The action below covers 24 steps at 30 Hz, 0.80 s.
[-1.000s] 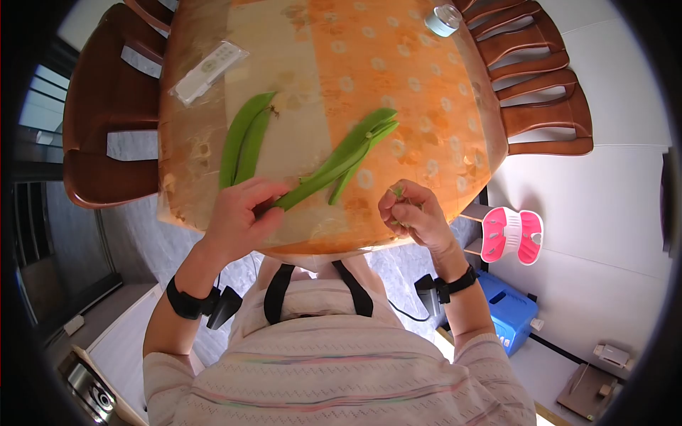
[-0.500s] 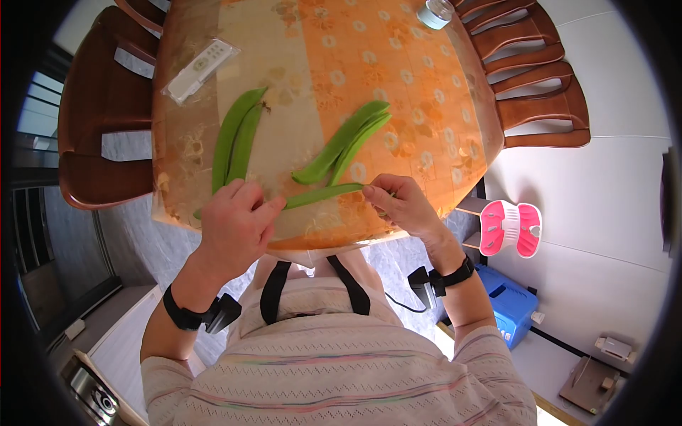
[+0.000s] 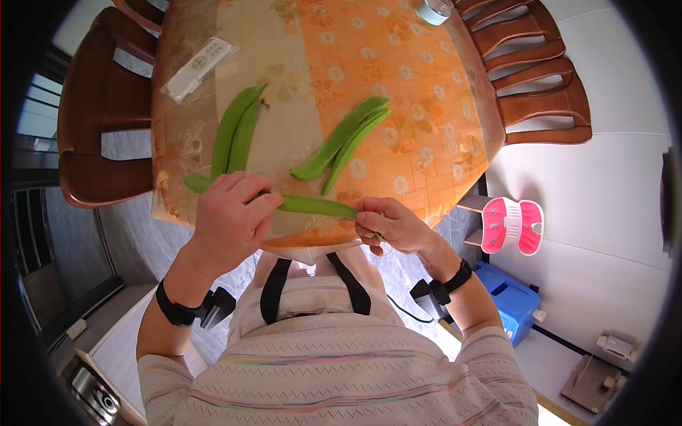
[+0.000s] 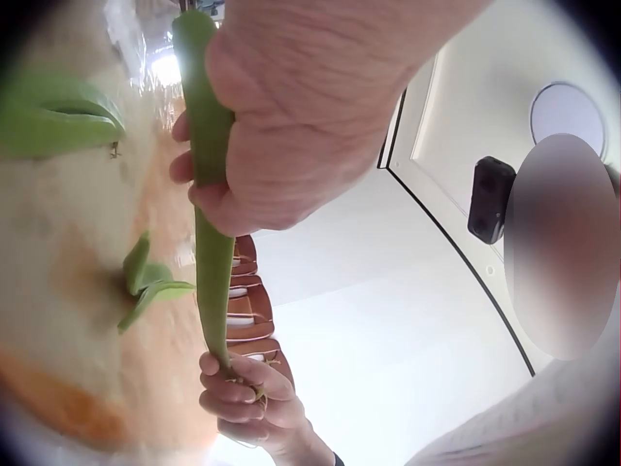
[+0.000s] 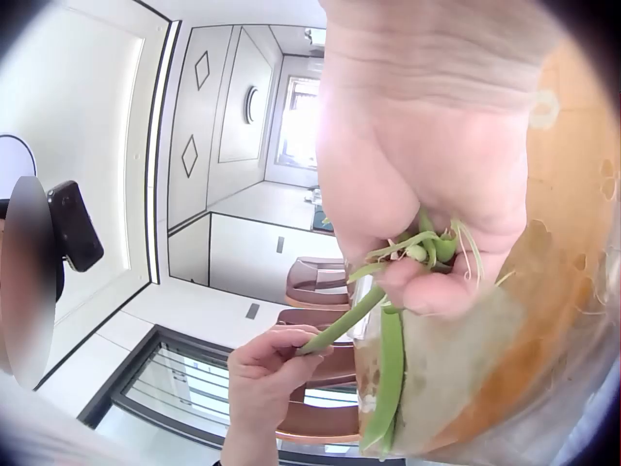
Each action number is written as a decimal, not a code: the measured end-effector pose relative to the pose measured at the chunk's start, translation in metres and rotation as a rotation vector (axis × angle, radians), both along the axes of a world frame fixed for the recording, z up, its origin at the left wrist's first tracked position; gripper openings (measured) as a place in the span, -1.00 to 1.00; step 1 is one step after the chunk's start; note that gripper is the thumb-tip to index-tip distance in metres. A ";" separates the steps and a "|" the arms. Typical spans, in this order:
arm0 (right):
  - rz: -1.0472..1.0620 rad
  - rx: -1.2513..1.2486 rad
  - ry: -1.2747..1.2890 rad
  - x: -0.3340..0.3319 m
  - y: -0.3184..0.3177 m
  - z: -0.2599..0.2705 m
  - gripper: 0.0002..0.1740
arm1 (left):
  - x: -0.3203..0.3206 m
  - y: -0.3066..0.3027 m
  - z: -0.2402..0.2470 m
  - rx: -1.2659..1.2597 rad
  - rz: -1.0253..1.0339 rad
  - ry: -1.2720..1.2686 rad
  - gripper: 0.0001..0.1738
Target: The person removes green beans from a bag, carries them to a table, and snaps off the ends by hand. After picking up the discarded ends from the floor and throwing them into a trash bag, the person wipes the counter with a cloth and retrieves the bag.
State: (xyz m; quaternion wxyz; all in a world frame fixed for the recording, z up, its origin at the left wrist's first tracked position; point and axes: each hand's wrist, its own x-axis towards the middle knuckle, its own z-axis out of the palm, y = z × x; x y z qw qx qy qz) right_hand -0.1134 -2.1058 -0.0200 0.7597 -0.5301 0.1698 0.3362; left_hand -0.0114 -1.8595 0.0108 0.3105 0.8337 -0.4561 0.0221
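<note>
A long green bean pod point(image 3: 309, 206) stretches between the two hands near the table's front edge. My left hand point(image 3: 236, 216) grips it around its middle, and its other end sticks out to the left. At the pod's right end, my right hand point(image 3: 394, 227) pinches the tip. Curled fingers of that hand also hold a bunch of green trimmings and strings point(image 5: 427, 250), seen in the right wrist view. Two pods point(image 3: 238, 131) lie beyond my left hand. Another pair of pods point(image 3: 344, 142) lies on the orange cloth, right of centre.
On the table point(image 3: 284, 57) lie a wrapped white remote point(image 3: 199, 69) at the far left and a glass jar point(image 3: 434, 11) at the far right. Wooden chairs point(image 3: 543, 99) flank both sides. A pink and white seat point(image 3: 511, 226) and a blue box point(image 3: 506, 298) stand at the right.
Since the earliest frame, my right hand has moved left to the pod's end. The held pod has come away from the right-hand pair and now lies nearly level between both hands.
</note>
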 end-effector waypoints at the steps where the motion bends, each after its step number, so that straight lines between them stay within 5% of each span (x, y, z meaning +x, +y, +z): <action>1: -0.002 -0.002 0.000 -0.001 0.001 -0.001 -0.79 | 0.000 -0.001 0.001 -0.002 -0.002 0.000 -0.77; 13: 0.224 -0.108 0.008 -0.013 0.016 -0.017 -0.84 | 0.003 -0.003 -0.005 0.089 0.022 0.050 -0.82; 18: 0.298 -0.544 -0.406 -0.012 0.025 -0.005 -0.81 | 0.006 0.001 -0.009 0.086 0.048 0.121 -0.83; 24: 0.326 -0.532 -0.582 -0.013 0.030 0.008 -0.84 | 0.017 0.016 -0.018 0.027 0.106 0.538 -0.81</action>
